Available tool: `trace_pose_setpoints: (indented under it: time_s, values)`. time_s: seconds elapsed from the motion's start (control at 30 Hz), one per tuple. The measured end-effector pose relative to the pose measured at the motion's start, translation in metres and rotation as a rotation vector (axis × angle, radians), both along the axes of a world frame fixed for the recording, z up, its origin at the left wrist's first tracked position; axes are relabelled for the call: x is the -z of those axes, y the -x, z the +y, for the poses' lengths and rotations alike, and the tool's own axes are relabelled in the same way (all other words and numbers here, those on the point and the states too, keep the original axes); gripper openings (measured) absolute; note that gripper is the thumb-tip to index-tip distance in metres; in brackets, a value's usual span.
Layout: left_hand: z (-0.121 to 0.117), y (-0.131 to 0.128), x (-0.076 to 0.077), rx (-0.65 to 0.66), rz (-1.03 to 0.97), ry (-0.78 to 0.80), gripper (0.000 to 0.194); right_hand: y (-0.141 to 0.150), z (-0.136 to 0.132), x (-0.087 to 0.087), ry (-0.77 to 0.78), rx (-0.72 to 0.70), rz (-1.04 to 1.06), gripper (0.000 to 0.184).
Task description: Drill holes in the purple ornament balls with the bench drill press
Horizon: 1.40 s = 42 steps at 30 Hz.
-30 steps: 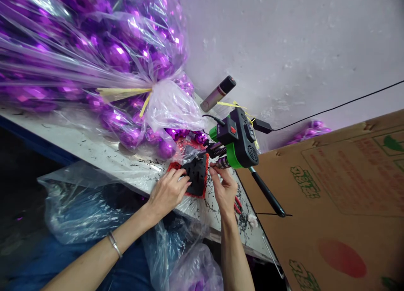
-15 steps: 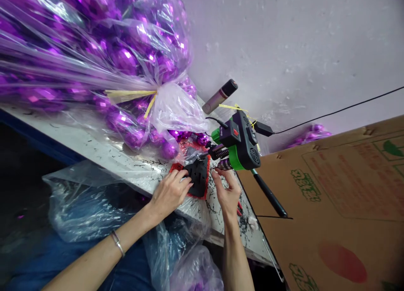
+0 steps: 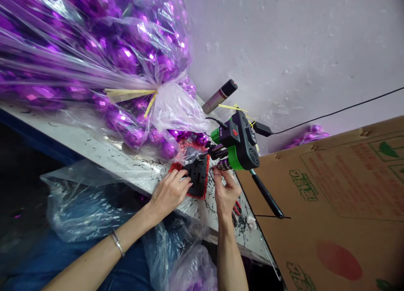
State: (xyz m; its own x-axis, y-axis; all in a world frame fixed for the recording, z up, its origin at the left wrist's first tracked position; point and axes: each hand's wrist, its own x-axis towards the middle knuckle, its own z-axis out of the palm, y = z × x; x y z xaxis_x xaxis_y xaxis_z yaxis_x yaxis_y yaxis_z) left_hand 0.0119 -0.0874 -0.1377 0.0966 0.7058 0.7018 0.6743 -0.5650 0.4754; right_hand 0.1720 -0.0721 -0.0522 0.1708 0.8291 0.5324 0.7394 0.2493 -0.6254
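Note:
A small green-and-black bench drill press stands on the worktable, its lever handle pointing down to the right. Beneath its chuck lies a black slotted plate with red material round its edges. My left hand has its fingers bent over the plate's near left side; the fingertips are partly hidden. Close to the tip of the chuck, my right hand pinches thumb and forefinger together. Whatever is in that pinch is too small to make out. Red-handled pliers lie beside my right wrist.
A big clear bag of shiny purple balls, tied with yellow ribbon, covers the table's left part. Behind the plate are a dark-capped cylinder and loose purple balls. A cardboard box borders the right. Black scraps litter the white tabletop.
My right thumb and forefinger were apart half a second ago and are now pressed together by the chuck. My left hand has stayed on the plate. The view has shifted slightly.

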Motion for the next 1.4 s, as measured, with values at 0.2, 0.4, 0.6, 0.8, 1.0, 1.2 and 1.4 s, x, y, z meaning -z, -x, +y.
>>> trace_pose_setpoints:
  time_s: [0.2, 0.4, 0.6, 0.8, 1.0, 1.2, 1.4]
  values:
    - [0.0, 0.0, 0.0, 0.002, 0.003, 0.006, 0.013, -0.007, 0.0, 0.003, -0.008, -0.037, -0.026, 0.034]
    - [-0.001, -0.001, -0.003, -0.012, -0.005, -0.005, 0.014, -0.006, 0.002, 0.006, 0.016, -0.034, 0.096, 0.028]
    - [0.0, 0.001, -0.001, -0.013, 0.001, -0.023, 0.016, -0.005, 0.006, 0.005, 0.016, -0.014, 0.087, 0.028]
    - [0.0, 0.001, -0.001, -0.009, 0.011, -0.025, 0.016, -0.005, 0.009, 0.016, 0.134, -0.088, 0.07, 0.025]
    - [0.0, 0.001, -0.003, -0.004, 0.004, -0.019, 0.017, -0.013, 0.004, 0.015, 0.194, -0.059, 0.029, 0.024]
    - [0.0, 0.001, -0.003, -0.019, 0.01, -0.034, 0.018, -0.01, 0.003, -0.001, 0.136, -0.091, 0.066, 0.022]
    - [-0.001, 0.0, -0.003, -0.021, 0.008, -0.028, 0.015, -0.001, 0.002, 0.007, 0.122, -0.091, 0.137, 0.02]
